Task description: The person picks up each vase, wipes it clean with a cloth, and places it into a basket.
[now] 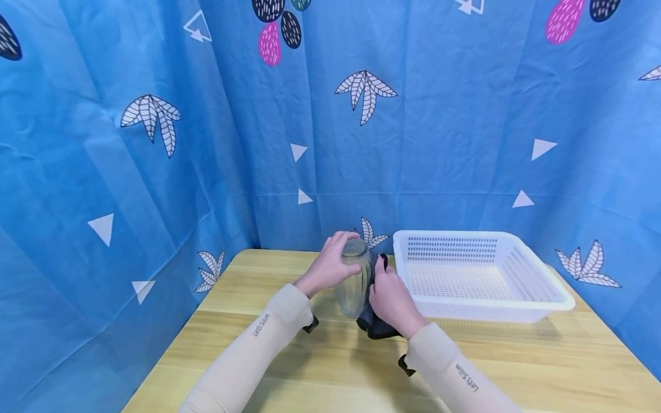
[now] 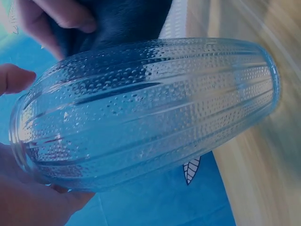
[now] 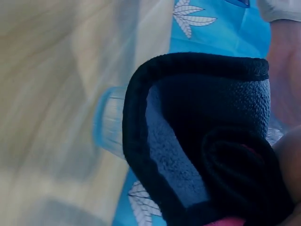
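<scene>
A clear ribbed glass vase (image 1: 353, 292) with a dotted texture stands upright over the wooden table, its base down at the tabletop in the head view. My left hand (image 1: 326, 267) grips it by the neck, thumb and fingers on either side of the rim. Against the vase's right side, my right hand (image 1: 391, 295) pinches a dark cloth (image 1: 381, 330). In the right wrist view the cloth (image 3: 181, 181) shows a fuzzy grey face and thick black edging, folded over and covering most of the vase. The left wrist view shows the ribbed vase (image 2: 155, 117) lengthwise.
Just right of the hands, a white perforated plastic basket (image 1: 485, 312) sits on the light wooden table (image 1: 330, 373). A blue patterned curtain (image 1: 439, 143) hangs behind the table and along its sides.
</scene>
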Action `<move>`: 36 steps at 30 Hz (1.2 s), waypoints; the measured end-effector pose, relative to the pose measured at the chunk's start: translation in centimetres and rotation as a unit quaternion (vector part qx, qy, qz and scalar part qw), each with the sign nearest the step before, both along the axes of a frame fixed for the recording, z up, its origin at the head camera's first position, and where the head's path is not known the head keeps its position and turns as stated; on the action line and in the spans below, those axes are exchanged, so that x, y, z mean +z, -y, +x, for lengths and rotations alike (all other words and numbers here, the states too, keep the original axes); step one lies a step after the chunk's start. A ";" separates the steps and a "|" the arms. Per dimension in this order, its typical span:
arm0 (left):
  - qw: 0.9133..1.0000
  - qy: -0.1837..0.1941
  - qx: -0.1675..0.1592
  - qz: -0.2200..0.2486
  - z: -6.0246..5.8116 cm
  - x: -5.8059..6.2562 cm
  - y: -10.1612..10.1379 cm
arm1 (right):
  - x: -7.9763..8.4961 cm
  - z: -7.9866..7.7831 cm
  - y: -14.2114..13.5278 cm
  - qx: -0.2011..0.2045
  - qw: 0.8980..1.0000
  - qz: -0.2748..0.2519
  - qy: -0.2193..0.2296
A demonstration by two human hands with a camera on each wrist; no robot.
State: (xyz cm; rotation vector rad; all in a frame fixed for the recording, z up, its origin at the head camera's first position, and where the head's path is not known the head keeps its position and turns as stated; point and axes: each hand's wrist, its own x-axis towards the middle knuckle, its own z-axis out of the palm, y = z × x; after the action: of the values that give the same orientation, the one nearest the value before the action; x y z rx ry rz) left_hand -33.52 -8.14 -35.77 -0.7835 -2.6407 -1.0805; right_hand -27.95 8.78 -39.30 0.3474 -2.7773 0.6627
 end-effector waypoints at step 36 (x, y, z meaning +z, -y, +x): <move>0.999 0.032 0.008 0.010 0.1 0.6 0.3 | 2.9 0.4 -1.1 0.017 0.997 -0.045 -0.066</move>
State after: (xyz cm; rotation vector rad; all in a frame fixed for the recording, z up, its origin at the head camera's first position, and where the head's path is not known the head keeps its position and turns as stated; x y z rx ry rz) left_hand -33.46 -8.43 -35.21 -0.7353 -2.6799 -1.1438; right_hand -27.57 9.89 -36.43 0.4046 -2.6117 0.7419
